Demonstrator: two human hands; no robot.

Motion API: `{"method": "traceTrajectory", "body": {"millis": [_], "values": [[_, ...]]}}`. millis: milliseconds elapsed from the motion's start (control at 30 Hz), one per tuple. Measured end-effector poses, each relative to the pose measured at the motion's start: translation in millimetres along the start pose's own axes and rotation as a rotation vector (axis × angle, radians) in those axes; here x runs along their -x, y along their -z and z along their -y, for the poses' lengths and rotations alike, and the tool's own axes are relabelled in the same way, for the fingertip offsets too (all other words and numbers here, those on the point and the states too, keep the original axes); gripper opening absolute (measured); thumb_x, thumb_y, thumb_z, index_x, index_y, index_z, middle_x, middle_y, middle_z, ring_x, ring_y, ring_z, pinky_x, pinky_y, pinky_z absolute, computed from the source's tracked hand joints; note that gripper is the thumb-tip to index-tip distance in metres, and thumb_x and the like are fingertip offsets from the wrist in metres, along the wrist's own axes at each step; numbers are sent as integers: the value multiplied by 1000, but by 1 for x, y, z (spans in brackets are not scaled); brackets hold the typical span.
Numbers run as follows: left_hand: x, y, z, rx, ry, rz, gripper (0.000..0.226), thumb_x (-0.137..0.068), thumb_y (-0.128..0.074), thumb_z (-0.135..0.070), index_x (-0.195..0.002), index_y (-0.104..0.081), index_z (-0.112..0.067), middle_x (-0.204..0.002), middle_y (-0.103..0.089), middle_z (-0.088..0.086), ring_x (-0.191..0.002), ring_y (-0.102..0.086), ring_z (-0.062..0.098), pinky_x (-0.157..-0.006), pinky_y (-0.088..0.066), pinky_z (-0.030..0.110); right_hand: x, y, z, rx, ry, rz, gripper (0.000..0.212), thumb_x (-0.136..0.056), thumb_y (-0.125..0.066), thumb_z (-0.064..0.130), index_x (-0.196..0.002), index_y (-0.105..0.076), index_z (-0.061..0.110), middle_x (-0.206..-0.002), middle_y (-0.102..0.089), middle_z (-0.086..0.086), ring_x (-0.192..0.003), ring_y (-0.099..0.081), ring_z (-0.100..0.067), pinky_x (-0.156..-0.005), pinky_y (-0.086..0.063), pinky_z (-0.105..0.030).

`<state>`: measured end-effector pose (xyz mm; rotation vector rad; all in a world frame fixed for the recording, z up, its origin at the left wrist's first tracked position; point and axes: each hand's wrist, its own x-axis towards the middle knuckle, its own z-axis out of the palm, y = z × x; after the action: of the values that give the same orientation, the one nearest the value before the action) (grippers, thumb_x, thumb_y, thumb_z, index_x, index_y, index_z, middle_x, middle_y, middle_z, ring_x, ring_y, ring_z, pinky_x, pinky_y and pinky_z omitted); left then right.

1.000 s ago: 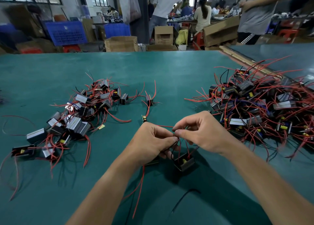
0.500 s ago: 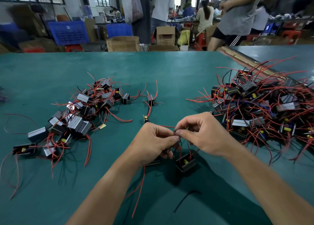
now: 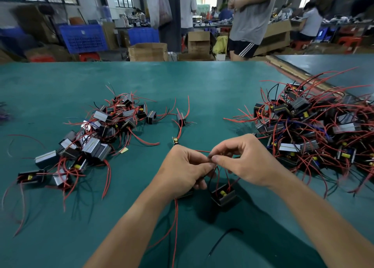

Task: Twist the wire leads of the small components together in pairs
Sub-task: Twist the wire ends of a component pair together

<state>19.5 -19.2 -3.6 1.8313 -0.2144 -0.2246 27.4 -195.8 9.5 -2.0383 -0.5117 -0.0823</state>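
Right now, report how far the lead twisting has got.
Done, apparently: the smaller pile on the left, though its twists are too small to confirm. In hand: the left hand and right hand pinch red leads together above a black component. Left: the larger pile on the right, leads splaying loose.

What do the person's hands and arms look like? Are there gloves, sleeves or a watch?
No gloves. The left hand and the right hand are both bare, with no rings to be seen. The left forearm and the right forearm are bare too. No sleeve, watch or bracelet shows as far as the picture reaches.
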Motion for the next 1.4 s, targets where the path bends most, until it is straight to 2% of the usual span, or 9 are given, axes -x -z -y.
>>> {"method": "traceTrajectory", "body": {"millis": [67,233,400,567,700,867,1033,1200,1400], "values": [[1,0,-1,-5,-9,-2,16,-90,-66,-5,-76,-74,-2,-74,-71,23,-40,-57,8,-42,-45,18,1,0,1,10,2,-8,17,-82,-72,1,-77,-78,16,-72,-73,-5,-65,-59,-8,-68,-52,-31],[1,-1,0,20,-1,-27,16,-88,-66,-1,-76,-69,-10,-65,-72,4,-40,-57,10,-42,-46,20,2,0,3,-23,-10,7,12,-82,-74,2,-80,-77,14,-73,-74,-5,-63,-59,-8,-65,-52,-32],[0,-4,4,-65,-30,-86,15,-87,-70,-5,-77,-60,-11,-68,-74,4,-42,-60,15,-48,-43,25,2,0,2,-16,-23,28,17,-82,-74,1,-75,-75,16,-70,-73,-7,-60,-57,-8,-60,-47,-27],[-2,-6,2,9,-26,-74,15,-84,-73,-3,-82,-61,-12,-59,-70,4,-39,-56,12,-41,-43,21,2,1,1,5,-14,30,20,-83,-72,-1,-72,-72,16,-58,-64,10,-52,-50,0,-54,-42,-15],[-1,-5,-2,169,-52,-64,15,-80,-72,8,-76,-68,-6,-55,-66,-2,-43,-53,4,-43,-44,16,2,0,-1,-4,-6,11,17,-83,-71,-2,-73,-72,12,-59,-64,10,-54,-51,-1,-56,-43,-16],[0,-2,-5,188,-74,-108,11,-80,-71,9,-80,-74,-1,-60,-66,5,-47,-51,10,-47,-45,19,0,0,-3,-84,-53,-40,13,-80,-76,2,-79,-69,13,-65,-70,6,-58,-56,-6,-58,-46,-21],[2,-3,-7,195,-61,-109,16,-79,-72,7,-78,-75,-9,-60,-68,3,-48,-52,8,-48,-45,17,0,1,-5,-88,-105,-38,9,-80,-77,7,-78,-71,12,-66,-72,-3,-54,-56,-6,-54,-44,-21],[2,-2,-9,213,-44,-76,21,-84,-69,4,-77,-76,-15,-63,-70,0,-50,-54,6,-49,-47,17,-2,1,-5,-135,-145,-53,9,-80,-78,9,-77,-70,12,-64,-72,-5,-54,-55,-12,-56,-45,-30],[3,1,-10,313,19,-48,11,-85,-66,7,-88,-73,-1,-72,-74,4,-53,-53,9,-51,-46,15,-2,1,-5,-156,-52,-61,12,-83,-74,9,-72,-71,13,-64,-71,0,-54,-56,-8,-52,-46,-22]]}}
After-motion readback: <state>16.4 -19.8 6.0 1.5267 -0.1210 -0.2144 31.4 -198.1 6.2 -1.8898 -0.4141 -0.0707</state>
